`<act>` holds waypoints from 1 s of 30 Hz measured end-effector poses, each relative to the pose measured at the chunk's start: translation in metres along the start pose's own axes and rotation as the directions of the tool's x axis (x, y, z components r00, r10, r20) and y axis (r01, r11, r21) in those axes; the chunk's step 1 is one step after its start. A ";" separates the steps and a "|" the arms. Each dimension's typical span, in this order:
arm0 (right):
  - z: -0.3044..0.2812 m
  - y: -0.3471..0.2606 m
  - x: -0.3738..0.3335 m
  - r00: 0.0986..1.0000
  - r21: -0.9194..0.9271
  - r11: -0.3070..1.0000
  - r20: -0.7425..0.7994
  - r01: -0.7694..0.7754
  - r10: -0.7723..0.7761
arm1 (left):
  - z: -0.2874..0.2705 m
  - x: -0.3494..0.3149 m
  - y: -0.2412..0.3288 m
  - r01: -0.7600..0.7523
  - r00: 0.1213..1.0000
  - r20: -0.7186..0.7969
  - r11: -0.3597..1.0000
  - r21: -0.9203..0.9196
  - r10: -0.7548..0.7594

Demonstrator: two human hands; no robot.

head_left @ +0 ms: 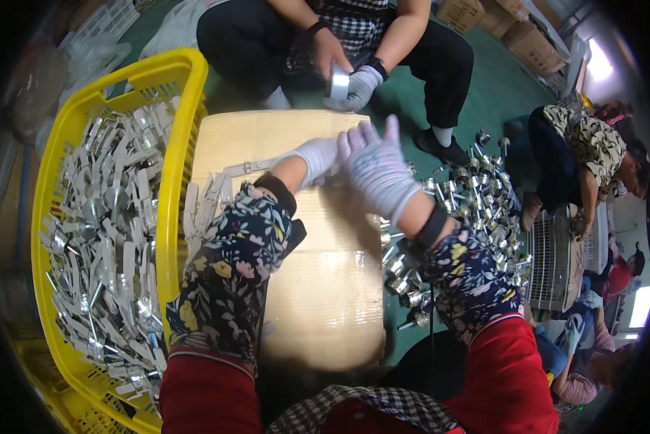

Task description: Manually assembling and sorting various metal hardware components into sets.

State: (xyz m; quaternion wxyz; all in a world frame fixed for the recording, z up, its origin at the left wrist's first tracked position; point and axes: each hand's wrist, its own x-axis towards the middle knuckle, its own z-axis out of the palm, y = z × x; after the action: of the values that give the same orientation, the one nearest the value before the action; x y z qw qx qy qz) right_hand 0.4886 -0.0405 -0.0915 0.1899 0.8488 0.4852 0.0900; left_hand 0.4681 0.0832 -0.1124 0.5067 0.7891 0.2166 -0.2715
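My right hand [380, 172], in a white striped glove, is over the far part of a cardboard-topped work surface [318, 289]. Its fingers are stretched and somewhat blurred, and nothing shows in them. My left hand [312, 159], also gloved, is low over the board right beside it; its fingertips are partly hidden, so I cannot tell whether it grips anything. A grey slotted strip [249, 168] sticks out to the left of that hand. Several flat grey handle-like pieces [213, 195] lie along the board's left edge.
At left stands a yellow basket [182, 145] full of metal parts with grey handles [122, 210]. Shiny metal fittings [477, 210] are heaped on the green floor at right. Opposite, a person holds a silvery cylinder [338, 83]. Other people work near a crate [553, 253]; boxes [531, 47] stand behind.
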 end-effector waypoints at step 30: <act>-0.047 -0.080 -0.156 0.958 0.381 0.909 0.281 -0.168 0.059 | 0.134 -0.142 -0.080 -0.074 0.841 -0.373 0.766 0.638 0.392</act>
State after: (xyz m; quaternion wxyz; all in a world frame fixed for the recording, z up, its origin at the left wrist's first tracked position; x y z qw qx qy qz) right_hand 0.3290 -0.1268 -0.0765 0.0693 0.9009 0.4131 -0.1140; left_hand 0.2835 -0.0180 -0.1204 0.1894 0.9711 0.1358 -0.0515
